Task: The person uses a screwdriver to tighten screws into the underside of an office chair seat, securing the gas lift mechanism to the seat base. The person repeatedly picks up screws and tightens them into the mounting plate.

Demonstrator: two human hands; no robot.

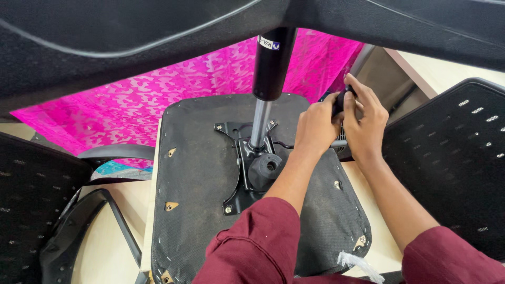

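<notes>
An upturned office chair seat [200,173] lies in front of me, its black fabric underside facing up. A black metal mechanism plate [247,163] is bolted to its middle, and a gas lift cylinder [269,68] stands up from it. At the seat's right far edge both hands meet on a small black knob [342,100] on the end of a lever. My left hand [315,126] grips below the knob. My right hand [363,118] wraps around it from the right. I wear maroon sleeves.
Black mesh chair backs stand at the left [31,189] and right [452,158]. A black armrest [84,231] lies at lower left on a pale wooden table [110,247]. Pink patterned cloth [131,110] hangs behind. Dark chair parts [131,26] cross the top.
</notes>
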